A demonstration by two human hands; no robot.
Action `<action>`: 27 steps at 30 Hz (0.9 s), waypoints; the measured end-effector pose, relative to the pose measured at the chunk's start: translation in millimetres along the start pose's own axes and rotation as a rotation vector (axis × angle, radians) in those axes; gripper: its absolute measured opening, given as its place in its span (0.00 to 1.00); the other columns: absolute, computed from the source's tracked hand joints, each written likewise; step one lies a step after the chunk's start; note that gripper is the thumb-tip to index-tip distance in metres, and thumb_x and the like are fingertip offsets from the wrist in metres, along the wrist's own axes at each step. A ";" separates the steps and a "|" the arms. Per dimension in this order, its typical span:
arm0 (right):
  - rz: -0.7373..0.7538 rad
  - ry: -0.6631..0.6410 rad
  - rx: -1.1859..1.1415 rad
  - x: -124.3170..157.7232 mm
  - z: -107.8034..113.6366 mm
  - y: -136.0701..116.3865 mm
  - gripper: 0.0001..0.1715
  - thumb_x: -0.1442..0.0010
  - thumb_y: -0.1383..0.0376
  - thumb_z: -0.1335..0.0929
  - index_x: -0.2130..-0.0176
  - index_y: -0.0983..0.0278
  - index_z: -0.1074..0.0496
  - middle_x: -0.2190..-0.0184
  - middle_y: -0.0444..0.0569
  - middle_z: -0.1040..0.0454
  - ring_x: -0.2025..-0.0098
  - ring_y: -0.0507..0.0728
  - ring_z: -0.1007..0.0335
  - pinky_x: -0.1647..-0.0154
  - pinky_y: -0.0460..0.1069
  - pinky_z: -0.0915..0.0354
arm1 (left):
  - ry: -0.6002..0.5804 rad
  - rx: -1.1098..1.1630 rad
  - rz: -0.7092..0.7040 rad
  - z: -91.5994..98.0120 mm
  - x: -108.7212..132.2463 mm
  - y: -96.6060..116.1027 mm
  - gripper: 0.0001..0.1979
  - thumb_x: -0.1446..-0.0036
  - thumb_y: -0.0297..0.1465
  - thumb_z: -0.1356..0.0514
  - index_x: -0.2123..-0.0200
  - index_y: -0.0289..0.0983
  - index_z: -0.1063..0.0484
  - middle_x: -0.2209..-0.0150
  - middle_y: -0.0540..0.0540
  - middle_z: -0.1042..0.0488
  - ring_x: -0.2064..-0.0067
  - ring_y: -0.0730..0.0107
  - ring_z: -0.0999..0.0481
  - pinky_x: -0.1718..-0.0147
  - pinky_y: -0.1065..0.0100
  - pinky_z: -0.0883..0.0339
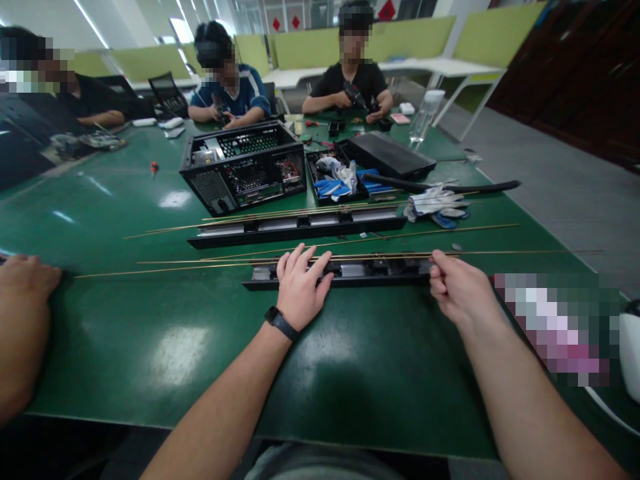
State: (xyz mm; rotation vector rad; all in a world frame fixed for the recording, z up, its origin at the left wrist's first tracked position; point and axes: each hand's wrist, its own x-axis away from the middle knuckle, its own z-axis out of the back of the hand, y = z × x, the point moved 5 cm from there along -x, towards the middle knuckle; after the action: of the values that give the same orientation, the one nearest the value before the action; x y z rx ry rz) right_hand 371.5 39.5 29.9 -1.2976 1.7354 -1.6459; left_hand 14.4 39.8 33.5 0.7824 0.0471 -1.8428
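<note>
several slim brassy rods (pixel 380 257), right fingers (pixel 438 275) pinching at least one, left fingers (pixel 296 260) splayed over long black channel (pixel 375 283)

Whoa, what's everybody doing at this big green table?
The person wearing the camera has their left hand spread over some thin gold-coloured rods, while their right hand pinches them. The rods run along a long black rail with a silvery inside and stick out past both its ends. Another black rail lies behind it, near an open black metal computer case. Across the table, a person in a black shirt holds a dark tool.
</note>
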 end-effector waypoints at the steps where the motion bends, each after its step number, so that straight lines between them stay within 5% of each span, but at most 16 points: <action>1: -0.021 0.003 0.006 0.2 -0.1 0.1 0.30 0.30 0.56 0.08 0.61 0.56 0.27 0.76 0.37 0.26 0.85 0.47 0.40 0.89 0.39 0.50 | -0.001 0.001 0.001 0.0 -0.1 0.1 0.22 0.16 0.35 0.30 0.25 0.52 0.10 0.22 0.38 0.12 0.14 0.34 0.21 0.11 0.32 0.35; 8: -0.075 0.018 0.021 2.7 -1.0 -0.6 0.24 0.26 0.57 0.11 0.60 0.58 0.24 0.76 0.39 0.25 0.85 0.47 0.41 0.90 0.40 0.51 | 0.002 -0.004 -0.002 -0.7 -0.1 -0.5 0.22 0.16 0.35 0.29 0.25 0.51 0.09 0.22 0.37 0.12 0.14 0.34 0.21 0.11 0.31 0.35; 27: -0.061 0.002 0.041 3.0 -1.3 -3.0 0.29 0.29 0.57 0.09 0.60 0.56 0.28 0.75 0.37 0.26 0.84 0.47 0.41 0.89 0.39 0.50 | -0.016 -0.019 0.001 0.4 -0.5 0.4 0.23 0.16 0.33 0.28 0.24 0.52 0.10 0.21 0.37 0.13 0.14 0.34 0.21 0.11 0.31 0.35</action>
State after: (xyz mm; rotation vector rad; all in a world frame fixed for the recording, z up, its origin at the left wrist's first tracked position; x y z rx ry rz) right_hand 370.0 38.1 33.9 -1.3435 1.6697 -1.7073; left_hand 14.7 39.8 34.2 0.7539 0.0540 -1.8453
